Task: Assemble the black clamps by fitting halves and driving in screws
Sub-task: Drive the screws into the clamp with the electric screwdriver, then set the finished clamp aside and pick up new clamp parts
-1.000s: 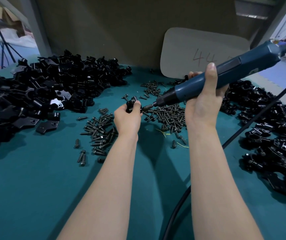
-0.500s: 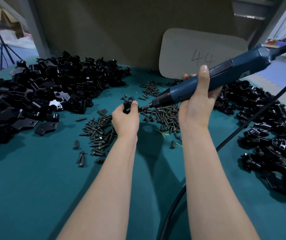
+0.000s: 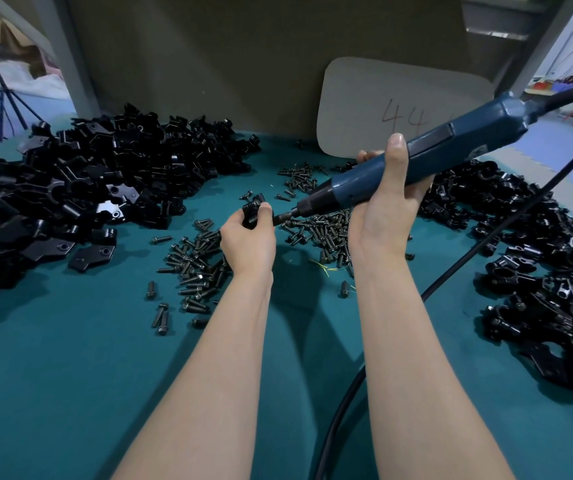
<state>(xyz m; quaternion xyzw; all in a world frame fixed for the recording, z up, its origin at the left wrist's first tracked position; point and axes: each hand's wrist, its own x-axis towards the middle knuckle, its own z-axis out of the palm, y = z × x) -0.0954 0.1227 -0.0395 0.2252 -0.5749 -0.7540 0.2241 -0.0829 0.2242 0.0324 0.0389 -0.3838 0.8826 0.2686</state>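
Barely any change: my right hand [image 3: 385,209] keeps gripping the electric screwdriver [image 3: 434,157], bit still against the black clamp [image 3: 254,209] pinched in my left hand [image 3: 248,237]. Driving is likely still under way.

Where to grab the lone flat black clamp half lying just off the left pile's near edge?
Likely pinch the flat black clamp half across its side edges, from above on the near side. It lies flat, hole up; the pile of black clamp parts crowds its far side, green mat borders the near.
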